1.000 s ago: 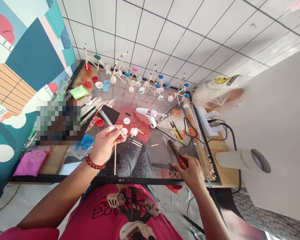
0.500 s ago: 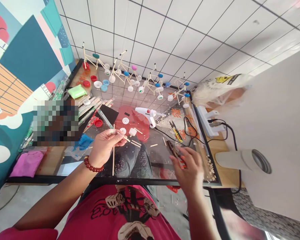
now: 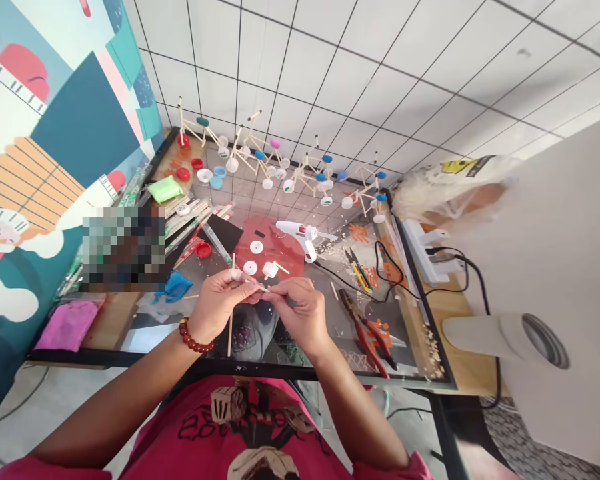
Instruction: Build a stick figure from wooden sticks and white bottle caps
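My left hand (image 3: 220, 303) pinches a short thin wooden stick (image 3: 263, 289) above the glass tabletop. Across from it, my right hand (image 3: 303, 310) has its fingers closed on the other end of the same stick. A longer wooden stick (image 3: 231, 330) passes upright beneath my left hand; whether that hand also grips it I cannot tell. Just beyond the fingers lie two white discs (image 3: 257, 247) and a small white block with sticks (image 3: 270, 269) on a red sheet (image 3: 290, 255). Right of my right hand are red-handled pliers (image 3: 365, 330), lying apart from it.
A white glue gun (image 3: 300, 231) rests on the red sheet, its cord running right. Yellow-handled cutters (image 3: 363, 275) lie nearby. Several stick-and-bottle-cap models (image 3: 305, 175) line the back edge. Bundled sticks (image 3: 185, 223), pink clay (image 3: 67, 325) and blue clay (image 3: 175, 287) are left.
My right hand has left the pliers and moved left to meet my left hand, taking hold of the short stick. The view has shifted slightly.
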Motion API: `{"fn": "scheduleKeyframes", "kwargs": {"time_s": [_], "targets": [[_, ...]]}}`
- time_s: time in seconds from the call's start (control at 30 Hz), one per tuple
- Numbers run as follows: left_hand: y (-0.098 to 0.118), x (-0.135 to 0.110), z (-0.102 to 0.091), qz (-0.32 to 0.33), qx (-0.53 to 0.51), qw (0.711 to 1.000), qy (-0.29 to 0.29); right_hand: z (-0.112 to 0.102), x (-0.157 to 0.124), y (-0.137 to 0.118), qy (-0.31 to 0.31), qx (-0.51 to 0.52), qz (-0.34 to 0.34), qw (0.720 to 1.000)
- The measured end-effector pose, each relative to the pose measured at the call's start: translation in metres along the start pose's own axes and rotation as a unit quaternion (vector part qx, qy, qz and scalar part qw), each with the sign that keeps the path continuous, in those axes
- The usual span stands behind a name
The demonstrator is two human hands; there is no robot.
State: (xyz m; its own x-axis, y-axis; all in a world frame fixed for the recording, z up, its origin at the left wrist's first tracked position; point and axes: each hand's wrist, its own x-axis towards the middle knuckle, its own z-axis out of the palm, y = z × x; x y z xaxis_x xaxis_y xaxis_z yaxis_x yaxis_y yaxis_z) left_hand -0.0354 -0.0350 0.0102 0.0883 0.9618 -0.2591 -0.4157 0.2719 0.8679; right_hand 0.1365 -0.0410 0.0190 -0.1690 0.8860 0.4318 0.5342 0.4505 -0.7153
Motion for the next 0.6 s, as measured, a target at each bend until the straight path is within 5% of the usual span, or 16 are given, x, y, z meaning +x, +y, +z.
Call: {"fn": "scheduleKeyframes", "kwargs": {"time_s": [0.1, 0.2, 0.47, 0.6], "targets": [[-0.003, 0.000, -0.002, 0.043, 0.051, 0.998, -0.005, 0.001, 0.003, 0.002, -0.008, 0.018, 0.023, 1.000], [-0.004, -0.001, -0.004, 0.107, 0.136, 0.985, 0.001, 0.002, 0.005, 0.005, -0.015, -0.010, -0.036, 0.999], [0.004, -0.005, -0.006, 0.273, 0.344, 0.897, -0.036, 0.004, 0.000, 0.020, -0.010, -0.069, -0.138, 0.988], [0.000, -0.006, -0.001, 0.240, 0.323, 0.915, -0.026, 0.010, -0.007, 0.020, 0.028, -0.036, -0.143, 0.989]]}}
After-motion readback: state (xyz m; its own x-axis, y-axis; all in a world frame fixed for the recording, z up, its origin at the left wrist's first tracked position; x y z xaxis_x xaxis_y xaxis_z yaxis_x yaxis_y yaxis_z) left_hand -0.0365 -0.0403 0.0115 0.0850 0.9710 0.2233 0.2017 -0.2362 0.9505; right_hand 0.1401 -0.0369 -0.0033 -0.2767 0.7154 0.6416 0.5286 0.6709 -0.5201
